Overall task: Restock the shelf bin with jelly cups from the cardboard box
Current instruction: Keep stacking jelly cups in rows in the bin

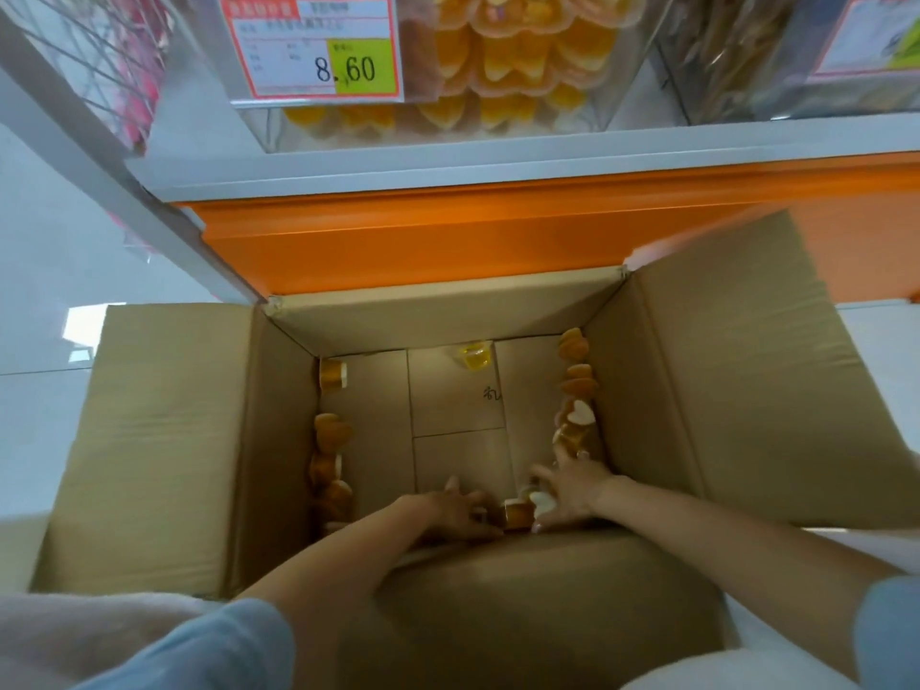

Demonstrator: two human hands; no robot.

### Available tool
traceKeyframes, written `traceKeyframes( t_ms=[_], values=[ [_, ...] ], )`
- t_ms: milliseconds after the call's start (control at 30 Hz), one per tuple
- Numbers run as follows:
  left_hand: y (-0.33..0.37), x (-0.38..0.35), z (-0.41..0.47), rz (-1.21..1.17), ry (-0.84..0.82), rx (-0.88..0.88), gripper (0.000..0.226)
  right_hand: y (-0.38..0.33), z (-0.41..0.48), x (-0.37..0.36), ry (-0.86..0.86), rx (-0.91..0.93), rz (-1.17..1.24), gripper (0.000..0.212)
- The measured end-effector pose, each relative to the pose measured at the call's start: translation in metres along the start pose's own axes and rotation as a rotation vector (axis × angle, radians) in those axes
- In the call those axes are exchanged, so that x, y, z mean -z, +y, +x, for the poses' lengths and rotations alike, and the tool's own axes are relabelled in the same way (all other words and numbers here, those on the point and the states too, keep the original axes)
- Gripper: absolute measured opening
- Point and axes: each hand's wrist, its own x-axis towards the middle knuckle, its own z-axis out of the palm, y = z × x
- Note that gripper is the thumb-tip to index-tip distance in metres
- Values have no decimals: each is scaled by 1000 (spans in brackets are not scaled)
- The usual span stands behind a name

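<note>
An open cardboard box (164, 440) stands on the floor below the shelf. Several orange heart-shaped jelly cups lie along its inner left wall (331, 435) and right wall (577, 385), and one yellow cup (473, 356) sits at the far side. Both my hands reach down to the near bottom edge. My left hand (448, 510) and my right hand (572, 490) cup around a small cluster of jelly cups (520, 512) between them, fingers touching them. The clear shelf bin (498, 67) above holds many orange jelly cups.
A price tag (313, 47) reading 8.60 hangs on the bin's front. An orange shelf base (448, 231) runs behind the box. Neighbouring clear bins stand left (109, 67) and right (796, 52). The box's near flap (547, 590) lies under my forearms.
</note>
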Motion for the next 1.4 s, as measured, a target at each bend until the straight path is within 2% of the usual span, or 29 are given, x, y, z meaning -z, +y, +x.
traceKeyframes(
  t_ms=[167,333,467,633,767,900,1000,1100,1200,1267,1333,1400],
  values=[
    [2,-9,8,-13,106,-29,48,12,1,-2,15,-17,213,63],
    [2,-9,8,69,182,-111,36,-3,4,-7,65,-88,204,78],
    [4,-3,5,113,207,-104,43,-5,3,-8,106,-100,317,60],
    [4,3,9,276,291,-108,59,5,3,-8,156,-90,467,55],
    [25,4,20,448,326,-100,46,6,4,-3,188,-75,498,55],
    [22,12,17,363,279,-69,45,11,0,6,161,-46,539,50],
    [9,27,-4,279,297,-36,45,8,-11,21,139,-24,544,47],
    [7,46,-36,251,374,5,49,1,-30,46,195,8,543,41],
    [12,60,-68,223,441,28,45,-6,-55,70,250,38,575,25],
    [16,65,-89,223,468,18,42,-11,-74,84,286,60,588,27],
    [23,72,-117,259,481,1,43,-18,-101,98,327,96,545,31],
    [34,83,-155,297,508,-20,45,-22,-136,116,391,150,459,22]
  ],
)
